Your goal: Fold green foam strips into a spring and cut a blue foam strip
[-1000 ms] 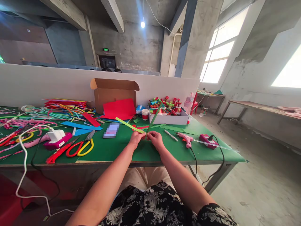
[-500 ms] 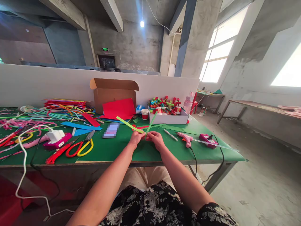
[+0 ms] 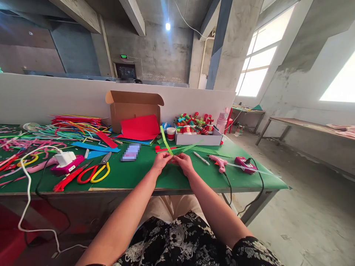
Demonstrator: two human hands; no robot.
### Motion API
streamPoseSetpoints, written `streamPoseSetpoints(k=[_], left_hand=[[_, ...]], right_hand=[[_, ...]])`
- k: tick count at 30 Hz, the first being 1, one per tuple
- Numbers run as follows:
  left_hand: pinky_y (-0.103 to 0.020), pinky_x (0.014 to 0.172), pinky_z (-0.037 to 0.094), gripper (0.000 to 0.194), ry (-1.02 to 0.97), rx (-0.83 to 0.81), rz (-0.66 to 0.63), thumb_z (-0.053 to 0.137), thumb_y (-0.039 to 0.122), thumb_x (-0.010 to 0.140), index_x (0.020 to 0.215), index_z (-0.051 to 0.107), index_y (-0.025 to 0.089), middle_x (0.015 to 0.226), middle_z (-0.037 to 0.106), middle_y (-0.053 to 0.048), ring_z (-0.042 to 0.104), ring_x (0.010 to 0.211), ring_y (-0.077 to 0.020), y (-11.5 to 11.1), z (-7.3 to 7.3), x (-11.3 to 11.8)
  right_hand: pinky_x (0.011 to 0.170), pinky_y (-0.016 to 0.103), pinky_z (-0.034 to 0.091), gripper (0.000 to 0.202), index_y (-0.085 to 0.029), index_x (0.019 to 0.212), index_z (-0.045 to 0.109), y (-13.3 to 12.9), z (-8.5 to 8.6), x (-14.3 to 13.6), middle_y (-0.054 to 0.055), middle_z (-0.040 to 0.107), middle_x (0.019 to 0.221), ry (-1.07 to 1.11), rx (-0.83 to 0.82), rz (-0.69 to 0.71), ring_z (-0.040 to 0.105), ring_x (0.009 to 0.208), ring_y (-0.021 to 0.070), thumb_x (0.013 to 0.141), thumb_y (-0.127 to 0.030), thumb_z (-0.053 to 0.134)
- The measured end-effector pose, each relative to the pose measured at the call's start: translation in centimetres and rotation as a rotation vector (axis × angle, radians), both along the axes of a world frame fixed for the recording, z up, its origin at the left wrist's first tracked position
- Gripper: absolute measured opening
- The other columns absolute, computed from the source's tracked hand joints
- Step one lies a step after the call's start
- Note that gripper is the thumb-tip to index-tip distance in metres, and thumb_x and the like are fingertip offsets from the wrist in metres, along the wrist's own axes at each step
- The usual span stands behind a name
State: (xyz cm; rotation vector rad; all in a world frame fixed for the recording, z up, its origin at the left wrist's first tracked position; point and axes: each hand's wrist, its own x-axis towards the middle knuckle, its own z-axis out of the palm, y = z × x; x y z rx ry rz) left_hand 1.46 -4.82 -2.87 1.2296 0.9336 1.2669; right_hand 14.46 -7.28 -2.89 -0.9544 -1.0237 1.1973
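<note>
Above the front of the green table, my left hand (image 3: pixel 161 162) pinches the lower end of a light green paper strip (image 3: pixel 165 142), which rises up and slightly to the left. My right hand (image 3: pixel 183 162) is closed beside it, fingertips meeting those of the left. From the fingers of my right hand a darker green paper strip (image 3: pixel 192 146) slants to the right. The two strips meet at my fingertips; how they join is hidden. Just beyond my hands, a small red strip (image 3: pixel 163 149) lies on the table.
Right of my hands lie a white pen (image 3: pixel 201 158), a pink glue gun (image 3: pixel 219 162) and a purple socket block (image 3: pixel 245 165). Scissors (image 3: pixel 95 173) and a phone (image 3: pixel 130 152) lie to the left. A white box (image 3: pixel 198 139) of small figures and a paper cup (image 3: pixel 171 133) stand behind.
The light green strip has swung from slanting left to nearly upright. The darker green strip has tipped from upright down to the right. My hands have stayed nearly in place.
</note>
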Motion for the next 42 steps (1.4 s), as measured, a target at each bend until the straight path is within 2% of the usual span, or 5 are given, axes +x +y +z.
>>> streamPoseSetpoints(k=[8, 13, 20, 32, 42], left_hand=[[-0.027, 0.054, 0.042, 0.033, 0.014, -0.004, -0.02, 0.081, 0.043, 0.051, 0.062, 0.063, 0.018, 0.056, 0.063, 0.0, 0.055, 0.053, -0.0135, 0.12, -0.13, -0.05], [-0.026, 0.054, 0.042, 0.03, -0.03, 0.005, -0.002, 0.081, 0.04, 0.051, 0.061, 0.063, 0.018, 0.055, 0.061, 0.001, 0.056, 0.055, -0.0137, 0.15, -0.02, -0.14], [-0.026, 0.053, 0.041, 0.03, -0.032, 0.03, -0.066, 0.081, 0.04, 0.054, 0.061, 0.063, 0.017, 0.052, 0.059, 0.002, 0.051, 0.05, -0.0111, -0.07, 0.17, -0.13], [-0.025, 0.054, 0.042, 0.039, -0.026, 0.041, -0.014, 0.084, 0.047, 0.047, 0.061, 0.064, 0.016, 0.054, 0.059, 0.002, 0.051, 0.052, -0.0111, -0.11, 0.19, -0.06], [-0.026, 0.057, 0.048, 0.035, -0.058, 0.046, 0.001, 0.085, 0.044, 0.047, 0.061, 0.069, 0.016, 0.057, 0.065, -0.001, 0.056, 0.055, -0.0124, 0.0, 0.09, 0.09]], right_hand=[[0.064, 0.033, 0.057, 0.033, -0.02, 0.059, 0.057, 0.11, -0.07, -0.11, 0.001, 0.067, 0.054, -0.01, -0.007, -0.031, 0.067, 0.059, 0.0198, 0.054, -0.037, 0.084], [0.067, 0.031, 0.057, 0.029, -0.019, 0.064, 0.059, 0.02, 0.05, 0.11, 0.001, 0.068, 0.06, 0.06, -0.003, 0.056, 0.068, 0.063, 0.0178, 0.055, -0.033, 0.083], [0.063, 0.028, 0.056, 0.03, -0.019, 0.06, 0.059, 0.25, -0.11, 0.45, 0.0, 0.065, 0.059, 0.138, -0.039, 0.091, 0.063, 0.056, 0.0127, 0.056, -0.035, 0.084], [0.064, 0.026, 0.054, 0.036, -0.018, 0.064, 0.065, -0.08, 0.17, 0.34, -0.002, 0.064, 0.06, 0.153, -0.024, 0.115, 0.06, 0.056, 0.0102, 0.048, -0.039, 0.089], [0.065, 0.027, 0.051, 0.035, -0.018, 0.063, 0.064, 0.04, 0.0, 0.44, -0.003, 0.064, 0.06, 0.11, -0.01, 0.094, 0.059, 0.056, 0.0106, 0.049, -0.04, 0.088]])
